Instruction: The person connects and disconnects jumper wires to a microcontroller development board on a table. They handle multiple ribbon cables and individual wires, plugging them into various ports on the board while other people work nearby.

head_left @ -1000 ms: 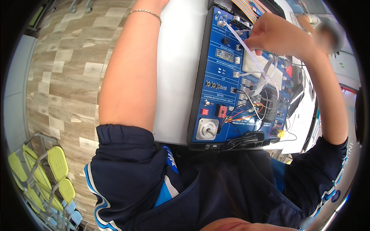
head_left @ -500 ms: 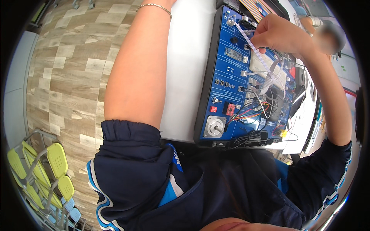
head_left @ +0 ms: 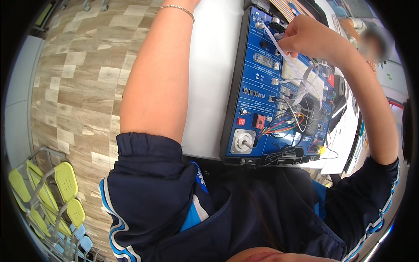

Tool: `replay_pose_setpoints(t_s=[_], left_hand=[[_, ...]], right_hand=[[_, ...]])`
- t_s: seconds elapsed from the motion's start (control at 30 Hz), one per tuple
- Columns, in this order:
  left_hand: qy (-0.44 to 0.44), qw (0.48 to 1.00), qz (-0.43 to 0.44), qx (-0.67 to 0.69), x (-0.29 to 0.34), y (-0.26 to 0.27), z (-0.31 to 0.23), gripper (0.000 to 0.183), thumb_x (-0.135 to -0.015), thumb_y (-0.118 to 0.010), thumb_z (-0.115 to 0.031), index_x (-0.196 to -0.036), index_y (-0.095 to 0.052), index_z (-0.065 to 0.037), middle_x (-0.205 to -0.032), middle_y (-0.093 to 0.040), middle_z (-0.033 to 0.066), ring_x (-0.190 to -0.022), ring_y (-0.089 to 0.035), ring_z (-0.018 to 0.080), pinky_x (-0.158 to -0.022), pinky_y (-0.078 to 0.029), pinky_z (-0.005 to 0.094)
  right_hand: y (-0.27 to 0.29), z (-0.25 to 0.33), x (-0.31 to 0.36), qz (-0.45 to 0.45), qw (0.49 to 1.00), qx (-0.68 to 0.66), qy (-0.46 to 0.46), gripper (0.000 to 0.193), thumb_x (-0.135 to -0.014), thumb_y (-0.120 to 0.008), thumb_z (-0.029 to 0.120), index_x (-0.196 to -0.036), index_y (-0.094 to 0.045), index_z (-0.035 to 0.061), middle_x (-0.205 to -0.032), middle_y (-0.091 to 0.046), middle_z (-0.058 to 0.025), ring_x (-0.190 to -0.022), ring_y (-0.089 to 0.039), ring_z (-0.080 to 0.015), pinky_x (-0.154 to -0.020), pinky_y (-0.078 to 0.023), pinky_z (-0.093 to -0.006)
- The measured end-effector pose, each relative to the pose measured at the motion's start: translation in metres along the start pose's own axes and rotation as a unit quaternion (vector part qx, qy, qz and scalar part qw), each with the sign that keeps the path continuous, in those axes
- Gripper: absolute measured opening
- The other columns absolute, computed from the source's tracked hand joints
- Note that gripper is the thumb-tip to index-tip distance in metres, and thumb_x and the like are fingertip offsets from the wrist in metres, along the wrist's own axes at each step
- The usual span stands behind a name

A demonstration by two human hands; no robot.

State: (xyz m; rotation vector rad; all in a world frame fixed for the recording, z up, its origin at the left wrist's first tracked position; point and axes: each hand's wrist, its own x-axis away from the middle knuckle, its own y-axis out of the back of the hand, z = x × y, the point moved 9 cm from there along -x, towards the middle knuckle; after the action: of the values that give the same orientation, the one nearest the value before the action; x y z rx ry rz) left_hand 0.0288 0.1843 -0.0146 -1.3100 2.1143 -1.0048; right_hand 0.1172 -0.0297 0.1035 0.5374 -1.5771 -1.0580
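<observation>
right hand (head_left: 307,37) pinches the flat grey ribbon cable (head_left: 286,56) at its upper end (over the blue circuit board (head_left: 262,94)); left hand out of view.

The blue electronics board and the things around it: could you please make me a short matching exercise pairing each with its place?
Things:
1. silver motor
2. right hand
3. bracelet
4. yellow-green chairs

Places:
A. left wrist
B. floor, lower left
C. near corner of the blue board
D. far end of the board, pinching a white ribbon cable

Pairs: 1-C, 2-D, 3-A, 4-B
</observation>
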Motion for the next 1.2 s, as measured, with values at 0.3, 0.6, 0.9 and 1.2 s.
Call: replay_pose_setpoints(t_s=[0.3,0.6,0.9,1.2], left_hand=[[0.012,1.0,0.009,0.019,-0.005,0.003,0.002,0.045,-0.103,-0.057,-0.042,-0.104,-0.068,0.002,-0.082,-0.063,0.0036,-0.07,-0.056,0.0104,-0.065,-0.049,0.0224],[0.012,1.0,-0.002,0.018,-0.004,0.004,0.002,0.045,-0.103,-0.057,-0.042,-0.103,-0.068,0.002,-0.081,-0.063,0.0045,-0.07,-0.056,0.011,-0.065,-0.049,0.0225],[0.032,0.999,-0.009,0.022,0.0,0.004,0.01,0.043,-0.103,-0.057,-0.041,-0.104,-0.067,0.001,-0.082,-0.063,0.0041,-0.071,-0.056,0.0109,-0.066,-0.049,0.0223],[0.03,0.999,-0.022,0.005,0.013,-0.008,0.0,0.047,-0.101,-0.062,-0.035,-0.121,-0.064,0.008,-0.104,-0.065,0.0112,-0.087,-0.059,0.014,-0.079,-0.052,0.0275]], right_hand=[[-0.004,-0.001,-0.001,0.026,0.999,0.025,0.026,0.035,-0.081,-0.065,0.03,-0.079,-0.077,-0.0025,-0.067,-0.071,-0.0095,-0.061,-0.066,-0.0154,-0.063,-0.048,-0.0312],[-0.001,0.01,0.003,0.021,0.998,0.063,0.003,0.026,-0.077,-0.061,0.025,-0.072,-0.079,0.0061,-0.07,-0.074,-0.0072,-0.068,-0.071,-0.0162,-0.066,-0.052,-0.0291],[0.005,0.005,0.016,-0.095,0.978,0.171,0.075,0.019,-0.085,-0.071,0.02,-0.091,-0.075,0.0022,-0.08,-0.073,-0.0109,-0.078,-0.07,-0.0245,-0.073,-0.054,-0.0379],[0.1,-0.12,0.278,-0.773,0.553,-0.183,0.253,0.026,-0.099,-0.056,0.007,-0.117,-0.066,-0.0071,-0.116,-0.07,-0.0188,-0.1,-0.068,-0.0216,-0.084,-0.051,-0.0311]])
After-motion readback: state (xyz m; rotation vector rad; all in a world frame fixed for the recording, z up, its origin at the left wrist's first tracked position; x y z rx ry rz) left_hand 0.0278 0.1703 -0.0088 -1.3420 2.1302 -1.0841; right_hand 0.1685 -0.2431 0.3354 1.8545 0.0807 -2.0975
